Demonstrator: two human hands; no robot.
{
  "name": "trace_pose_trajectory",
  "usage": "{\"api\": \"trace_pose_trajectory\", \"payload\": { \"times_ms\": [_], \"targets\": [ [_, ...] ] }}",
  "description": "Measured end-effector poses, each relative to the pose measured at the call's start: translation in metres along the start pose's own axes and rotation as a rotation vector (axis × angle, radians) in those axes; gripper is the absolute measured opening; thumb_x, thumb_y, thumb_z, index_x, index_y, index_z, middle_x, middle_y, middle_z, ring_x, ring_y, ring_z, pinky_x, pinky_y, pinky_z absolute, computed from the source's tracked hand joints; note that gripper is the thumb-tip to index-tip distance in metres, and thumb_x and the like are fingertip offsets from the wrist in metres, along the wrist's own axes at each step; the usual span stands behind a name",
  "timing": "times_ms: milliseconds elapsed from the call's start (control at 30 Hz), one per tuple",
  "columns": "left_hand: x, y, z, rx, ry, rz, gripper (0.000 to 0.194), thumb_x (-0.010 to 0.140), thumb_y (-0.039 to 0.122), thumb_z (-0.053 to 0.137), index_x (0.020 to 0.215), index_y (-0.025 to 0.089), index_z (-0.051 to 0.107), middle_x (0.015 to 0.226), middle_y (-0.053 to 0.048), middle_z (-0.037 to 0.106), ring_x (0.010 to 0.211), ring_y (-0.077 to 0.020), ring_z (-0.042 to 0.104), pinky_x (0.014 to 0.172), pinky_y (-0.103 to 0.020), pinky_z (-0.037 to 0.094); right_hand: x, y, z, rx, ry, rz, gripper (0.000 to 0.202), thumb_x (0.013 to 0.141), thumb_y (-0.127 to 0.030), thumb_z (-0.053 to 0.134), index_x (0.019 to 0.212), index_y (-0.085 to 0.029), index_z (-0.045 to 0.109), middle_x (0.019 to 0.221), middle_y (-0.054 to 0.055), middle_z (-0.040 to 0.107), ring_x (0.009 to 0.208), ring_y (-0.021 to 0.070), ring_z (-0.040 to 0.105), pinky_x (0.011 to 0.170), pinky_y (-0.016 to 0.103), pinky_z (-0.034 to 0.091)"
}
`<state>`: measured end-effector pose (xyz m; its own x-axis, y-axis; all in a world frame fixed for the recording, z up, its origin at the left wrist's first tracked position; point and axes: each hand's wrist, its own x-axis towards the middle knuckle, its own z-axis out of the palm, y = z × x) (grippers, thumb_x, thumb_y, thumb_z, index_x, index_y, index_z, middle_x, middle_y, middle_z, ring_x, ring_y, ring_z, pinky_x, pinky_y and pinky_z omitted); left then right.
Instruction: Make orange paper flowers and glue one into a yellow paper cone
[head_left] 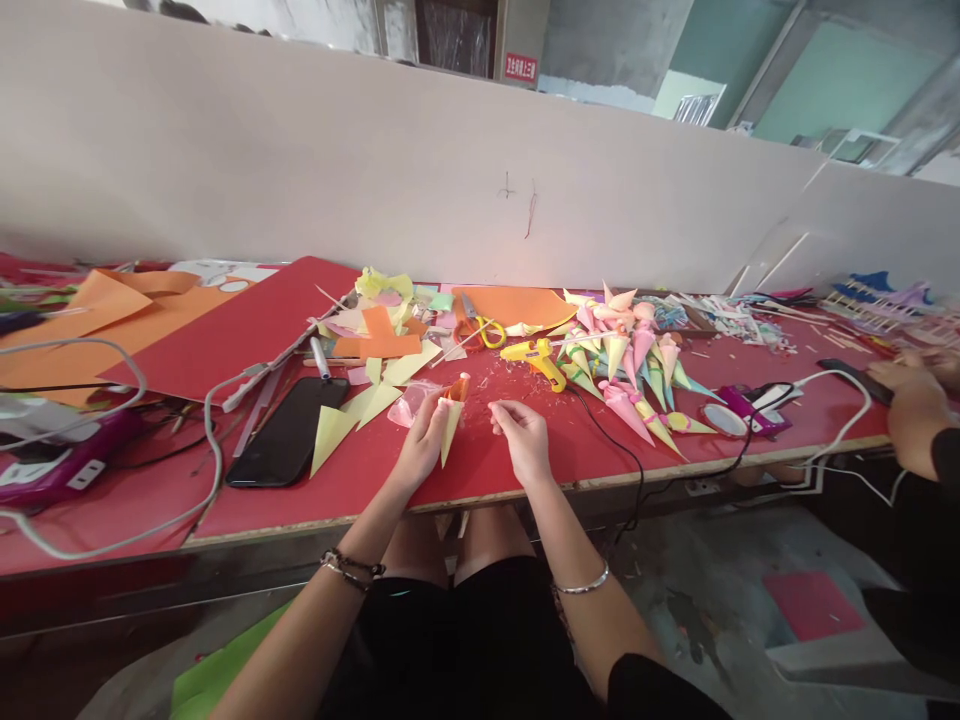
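My left hand [424, 440] is closed on a small paper cone [450, 432], pale yellow with an orange top, its tip pointing down. To the right, apart from the cone, my right hand [523, 438] has thumb and forefinger pinched together; whatever is between them is too small to make out. Beyond my right hand lies a yellow glue gun [536, 362]. Yellow-handled scissors [487, 333] rest behind the hands. Yellow paper pieces [331, 436] lie left of my left hand. A pile of pastel paper cones [630, 350] sits to the right.
A black phone [289, 435] and a white marker [320, 358] lie at left on the red table [465, 482]. Cords trail over its front edge. A power strip [754, 410] and another person's hands [919, 385] are at right. A pale partition [375, 160] stands behind.
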<state>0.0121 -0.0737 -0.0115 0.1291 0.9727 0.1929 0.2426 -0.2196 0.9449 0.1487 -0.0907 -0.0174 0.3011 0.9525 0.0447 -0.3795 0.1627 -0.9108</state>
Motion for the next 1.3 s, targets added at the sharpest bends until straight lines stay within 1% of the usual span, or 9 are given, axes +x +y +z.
{"api": "trace_pose_trajectory", "payload": {
  "times_ms": [133, 267, 333, 467, 567, 833, 1033, 1167, 1300],
  "targets": [
    [0.002, -0.005, 0.0, 0.029, 0.028, 0.056, 0.042, 0.084, 0.049, 0.033, 0.107, 0.017, 0.048, 0.096, -0.005, 0.058, 0.094, -0.0178, 0.053, 0.085, -0.028, 0.04, 0.0, -0.002, 0.016, 0.017, -0.066, -0.005, 0.021, 0.062, -0.03, 0.068, 0.078, -0.017, 0.067, 0.07, 0.001, 0.067, 0.065, 0.0125, 0.062, 0.066, 0.027, 0.05],
    [0.002, -0.007, -0.001, 0.027, 0.016, 0.087, 0.041, 0.085, 0.049, 0.032, 0.106, 0.017, 0.048, 0.101, -0.005, 0.058, 0.1, -0.0181, 0.052, 0.089, -0.028, 0.039, -0.001, -0.002, 0.023, -0.013, -0.124, -0.046, 0.02, 0.066, -0.031, 0.065, 0.08, -0.017, 0.067, 0.074, 0.003, 0.068, 0.069, 0.0157, 0.064, 0.069, 0.03, 0.051],
    [0.002, -0.008, -0.001, 0.021, 0.005, 0.098, 0.042, 0.085, 0.048, 0.032, 0.106, 0.017, 0.048, 0.1, -0.006, 0.058, 0.099, -0.018, 0.053, 0.089, -0.028, 0.04, -0.002, -0.002, 0.024, -0.116, -0.14, -0.142, 0.018, 0.07, -0.032, 0.063, 0.08, -0.018, 0.066, 0.075, 0.003, 0.066, 0.069, 0.0153, 0.063, 0.068, 0.03, 0.051],
    [0.001, -0.009, 0.0, -0.001, 0.008, 0.125, 0.04, 0.085, 0.047, 0.033, 0.107, 0.017, 0.048, 0.104, -0.006, 0.058, 0.104, -0.0186, 0.051, 0.092, -0.03, 0.039, -0.002, -0.005, 0.024, -0.399, -0.165, -0.435, 0.012, 0.075, -0.03, 0.059, 0.077, -0.021, 0.067, 0.078, 0.003, 0.061, 0.072, 0.0139, 0.058, 0.066, 0.026, 0.049],
    [0.001, -0.008, 0.0, -0.021, 0.001, 0.152, 0.037, 0.085, 0.045, 0.034, 0.102, 0.017, 0.049, 0.104, -0.007, 0.058, 0.105, -0.0183, 0.051, 0.092, -0.029, 0.039, -0.001, -0.005, 0.025, -0.5, -0.185, -0.511, 0.011, 0.077, -0.029, 0.058, 0.078, -0.022, 0.068, 0.078, 0.002, 0.057, 0.072, 0.0129, 0.056, 0.065, 0.025, 0.048],
    [0.0, -0.006, 0.001, -0.063, -0.023, 0.192, 0.035, 0.085, 0.047, 0.036, 0.092, 0.016, 0.052, 0.09, -0.005, 0.059, 0.09, -0.0158, 0.054, 0.083, -0.026, 0.043, 0.0, 0.006, 0.023, -0.472, -0.206, -0.479, 0.014, 0.078, -0.028, 0.056, 0.084, -0.022, 0.067, 0.08, 0.003, 0.055, 0.075, 0.0132, 0.057, 0.067, 0.025, 0.048],
    [-0.002, -0.003, 0.001, -0.041, -0.038, 0.209, 0.034, 0.085, 0.047, 0.036, 0.081, 0.017, 0.052, 0.075, -0.001, 0.053, 0.075, -0.0133, 0.052, 0.073, -0.024, 0.044, 0.003, 0.01, 0.019, -0.394, -0.191, -0.427, 0.017, 0.08, -0.029, 0.053, 0.085, -0.022, 0.068, 0.083, 0.004, 0.057, 0.08, 0.0143, 0.058, 0.071, 0.026, 0.049],
    [-0.001, -0.002, 0.001, -0.052, -0.048, 0.215, 0.034, 0.084, 0.048, 0.036, 0.08, 0.017, 0.05, 0.073, 0.0, 0.051, 0.072, -0.0127, 0.05, 0.073, -0.024, 0.043, 0.003, 0.008, 0.019, -0.371, -0.192, -0.409, 0.016, 0.078, -0.029, 0.055, 0.082, -0.021, 0.068, 0.082, 0.003, 0.055, 0.078, 0.0142, 0.058, 0.069, 0.025, 0.05],
    [0.0, -0.004, 0.002, -0.057, -0.04, 0.206, 0.035, 0.084, 0.048, 0.036, 0.088, 0.017, 0.051, 0.08, -0.002, 0.054, 0.08, -0.0141, 0.052, 0.077, -0.025, 0.042, 0.002, 0.007, 0.02, -0.356, -0.191, -0.381, 0.014, 0.076, -0.029, 0.057, 0.079, -0.02, 0.067, 0.081, 0.003, 0.054, 0.076, 0.0135, 0.057, 0.064, 0.024, 0.05]
  ]
}}
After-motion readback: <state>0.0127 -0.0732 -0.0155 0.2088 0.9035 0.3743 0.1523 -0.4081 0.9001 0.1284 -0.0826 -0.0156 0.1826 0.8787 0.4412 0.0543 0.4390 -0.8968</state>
